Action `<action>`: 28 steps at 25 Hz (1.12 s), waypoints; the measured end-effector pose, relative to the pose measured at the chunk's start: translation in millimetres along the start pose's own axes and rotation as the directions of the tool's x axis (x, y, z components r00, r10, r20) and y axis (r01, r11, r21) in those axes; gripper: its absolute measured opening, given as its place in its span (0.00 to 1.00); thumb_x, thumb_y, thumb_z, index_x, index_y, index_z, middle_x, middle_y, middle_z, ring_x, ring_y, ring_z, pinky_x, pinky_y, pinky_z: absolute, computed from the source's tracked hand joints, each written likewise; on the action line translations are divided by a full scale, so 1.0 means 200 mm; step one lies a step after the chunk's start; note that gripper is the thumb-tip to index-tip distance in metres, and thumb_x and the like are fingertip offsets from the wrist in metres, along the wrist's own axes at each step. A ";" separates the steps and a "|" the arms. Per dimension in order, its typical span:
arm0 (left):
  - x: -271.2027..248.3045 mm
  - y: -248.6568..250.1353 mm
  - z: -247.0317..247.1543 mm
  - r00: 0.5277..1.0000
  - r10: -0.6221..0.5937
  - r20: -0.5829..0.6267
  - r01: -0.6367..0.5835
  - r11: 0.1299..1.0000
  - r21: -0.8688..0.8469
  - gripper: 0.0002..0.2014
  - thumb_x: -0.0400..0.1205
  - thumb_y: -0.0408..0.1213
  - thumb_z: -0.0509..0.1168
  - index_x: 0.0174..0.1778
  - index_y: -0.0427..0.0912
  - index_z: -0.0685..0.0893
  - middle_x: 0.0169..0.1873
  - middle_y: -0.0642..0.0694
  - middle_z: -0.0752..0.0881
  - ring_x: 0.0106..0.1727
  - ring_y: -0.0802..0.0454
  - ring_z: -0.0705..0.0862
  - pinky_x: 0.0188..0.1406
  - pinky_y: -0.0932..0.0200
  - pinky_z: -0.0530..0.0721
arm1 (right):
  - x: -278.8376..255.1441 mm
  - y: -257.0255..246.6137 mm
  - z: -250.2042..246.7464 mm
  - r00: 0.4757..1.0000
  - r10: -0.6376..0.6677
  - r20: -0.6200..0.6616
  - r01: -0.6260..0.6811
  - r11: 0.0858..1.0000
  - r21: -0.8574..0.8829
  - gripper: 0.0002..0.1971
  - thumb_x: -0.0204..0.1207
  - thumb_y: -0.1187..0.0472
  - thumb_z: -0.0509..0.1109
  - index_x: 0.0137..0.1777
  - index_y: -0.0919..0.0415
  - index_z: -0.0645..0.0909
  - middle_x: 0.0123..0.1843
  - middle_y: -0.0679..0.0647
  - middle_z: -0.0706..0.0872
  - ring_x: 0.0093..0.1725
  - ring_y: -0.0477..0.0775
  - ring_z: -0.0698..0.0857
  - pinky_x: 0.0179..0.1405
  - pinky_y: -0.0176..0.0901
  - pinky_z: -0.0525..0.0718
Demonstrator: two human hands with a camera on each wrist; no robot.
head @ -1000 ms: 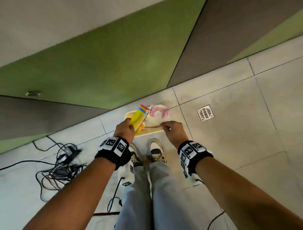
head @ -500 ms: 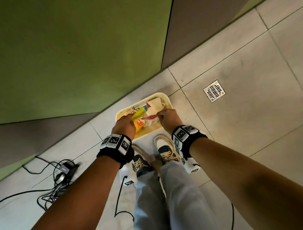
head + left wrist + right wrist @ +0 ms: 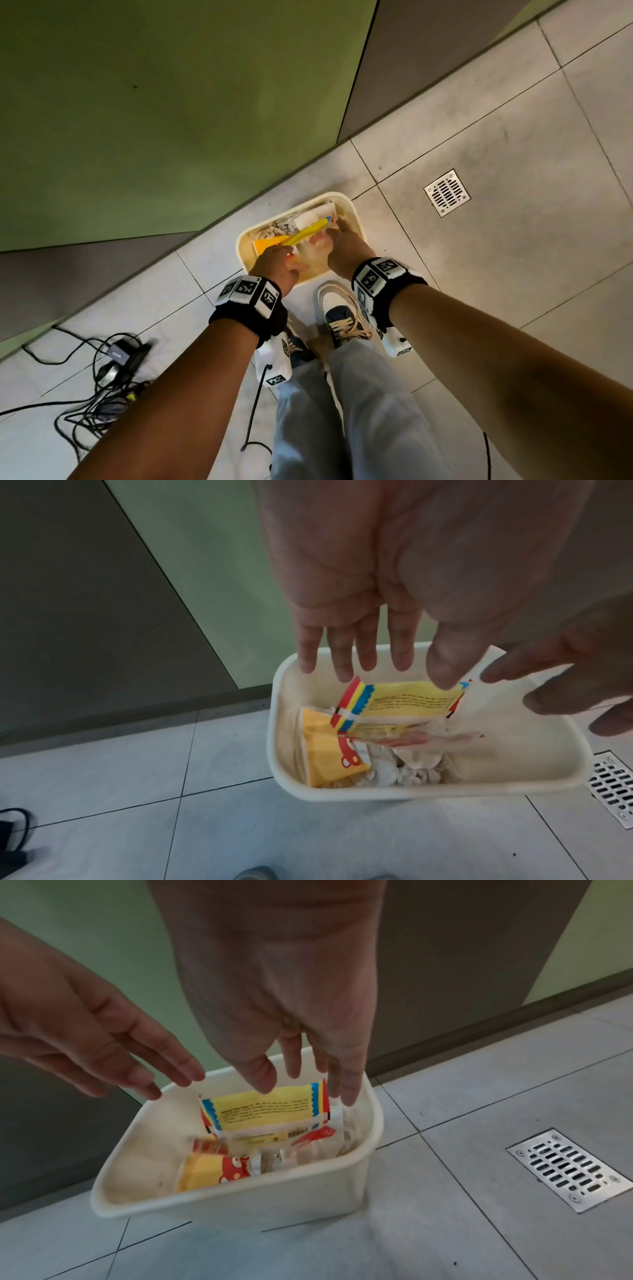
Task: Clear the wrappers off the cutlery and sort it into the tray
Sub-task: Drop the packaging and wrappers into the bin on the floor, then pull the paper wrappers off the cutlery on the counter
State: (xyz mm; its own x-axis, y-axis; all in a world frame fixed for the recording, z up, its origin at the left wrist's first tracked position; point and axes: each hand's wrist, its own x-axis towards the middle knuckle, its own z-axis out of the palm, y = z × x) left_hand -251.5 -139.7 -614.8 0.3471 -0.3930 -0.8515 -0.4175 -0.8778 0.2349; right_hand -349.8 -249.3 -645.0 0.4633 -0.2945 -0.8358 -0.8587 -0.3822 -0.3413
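Now the yellow wrapper (image 3: 400, 704) sits in the bin (image 3: 342, 791) at my twelve o'clock, and both my left hand (image 3: 377, 588) and right hand (image 3: 274, 988) hang over it with fingers spread, holding nothing. Half a second ago each pinched it. Cutlery and tray are out of view, so sorting looks undone.

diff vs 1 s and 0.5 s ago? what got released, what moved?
Both hands let go: the left hand released the yellow wrapper and the right hand released the thin red-printed wrapper; fingers are now spread above the bin, with both wrappers dropping inside. Bin, floor drain and cables unchanged.
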 end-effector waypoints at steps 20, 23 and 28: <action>-1.86 0.71 -1.04 0.847 0.348 -0.401 -0.467 0.849 -0.249 0.13 0.80 0.33 0.64 0.61 0.40 0.84 0.52 0.44 0.87 0.40 0.51 0.82 0.38 0.75 0.74 | -1.89 -0.63 -1.24 0.795 -0.409 -0.447 0.455 0.890 -0.004 0.14 0.75 0.65 0.67 0.60 0.59 0.82 0.55 0.57 0.86 0.53 0.60 0.86 0.58 0.48 0.83; -2.23 0.72 -1.32 0.749 0.323 -0.579 -0.520 0.828 -0.211 0.10 0.80 0.35 0.64 0.55 0.41 0.85 0.43 0.52 0.83 0.32 0.66 0.75 0.34 0.82 0.71 | -2.16 -0.85 -1.48 0.672 -0.532 -0.515 0.584 0.808 -0.072 0.13 0.74 0.66 0.67 0.59 0.62 0.82 0.52 0.58 0.87 0.49 0.62 0.87 0.55 0.50 0.84; -2.48 0.61 -1.64 0.546 0.090 -0.833 -0.538 0.800 -0.266 0.07 0.80 0.33 0.64 0.50 0.45 0.85 0.38 0.56 0.83 0.32 0.67 0.80 0.34 0.82 0.74 | -2.27 -1.14 -1.67 0.560 -0.637 -0.530 0.689 0.713 -0.130 0.13 0.77 0.65 0.65 0.61 0.61 0.80 0.56 0.57 0.85 0.43 0.55 0.82 0.48 0.43 0.81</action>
State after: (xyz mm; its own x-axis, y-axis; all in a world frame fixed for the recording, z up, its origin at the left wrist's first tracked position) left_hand -198.9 -141.9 -9.5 0.8516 -0.5215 -0.0530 -0.2970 -0.5634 0.7709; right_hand -291.8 -320.9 -44.7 0.9225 -0.3853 -0.0223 -0.2645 -0.5891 -0.7636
